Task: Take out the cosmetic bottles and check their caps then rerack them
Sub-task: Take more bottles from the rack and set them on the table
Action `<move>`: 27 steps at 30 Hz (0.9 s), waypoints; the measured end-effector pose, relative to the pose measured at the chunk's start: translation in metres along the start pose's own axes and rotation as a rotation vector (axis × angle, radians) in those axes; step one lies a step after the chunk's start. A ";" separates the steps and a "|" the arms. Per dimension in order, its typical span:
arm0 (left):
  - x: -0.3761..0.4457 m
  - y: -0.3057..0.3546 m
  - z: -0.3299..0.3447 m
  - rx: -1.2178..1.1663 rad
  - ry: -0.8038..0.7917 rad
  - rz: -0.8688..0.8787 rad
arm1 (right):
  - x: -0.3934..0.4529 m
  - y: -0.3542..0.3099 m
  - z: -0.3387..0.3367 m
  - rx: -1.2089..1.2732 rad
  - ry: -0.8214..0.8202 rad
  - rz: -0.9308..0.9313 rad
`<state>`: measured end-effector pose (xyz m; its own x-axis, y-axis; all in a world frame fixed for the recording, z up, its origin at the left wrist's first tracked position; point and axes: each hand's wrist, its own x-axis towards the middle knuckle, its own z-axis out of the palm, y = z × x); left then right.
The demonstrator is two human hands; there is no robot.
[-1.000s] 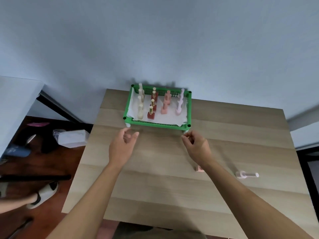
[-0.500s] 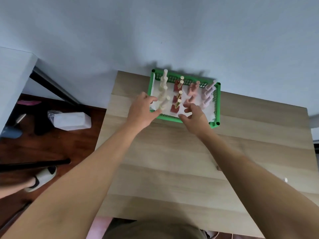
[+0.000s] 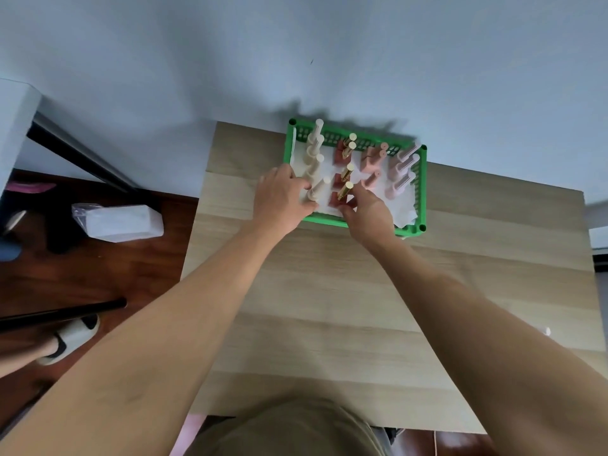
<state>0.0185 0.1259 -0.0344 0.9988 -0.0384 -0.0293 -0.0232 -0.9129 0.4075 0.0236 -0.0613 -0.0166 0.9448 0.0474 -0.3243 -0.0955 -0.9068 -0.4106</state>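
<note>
At the near edge of the green plastic rack [image 3: 371,225], your left hand [image 3: 281,204] curls its fingers around the base of the nearest cream bottle [image 3: 316,191], and your right hand [image 3: 368,213] pinches the squat red base of the nearest gold-capped bottle [image 3: 342,194]. Both bottles stand on the white paper lining [image 3: 399,209] inside the perforated rack, among rows of cream, red, peach and pale pink bottles, all with slim cylindrical caps; no label is readable. The rack sits at the far edge of the light wood-grain tabletop [image 3: 329,307], against the pale wall.
</note>
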 end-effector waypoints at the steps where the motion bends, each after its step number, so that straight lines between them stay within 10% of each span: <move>1: 0.000 0.001 0.000 0.008 -0.002 -0.007 | 0.000 -0.001 0.000 0.002 -0.001 0.007; 27: -0.075 0.037 -0.039 -0.359 0.130 -0.029 | -0.091 0.031 -0.058 0.446 0.108 -0.177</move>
<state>-0.0559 0.1107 0.0190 0.9964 0.0588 0.0611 -0.0011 -0.7115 0.7026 -0.0474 -0.1176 0.0494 0.9835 0.1193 -0.1358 -0.0330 -0.6201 -0.7838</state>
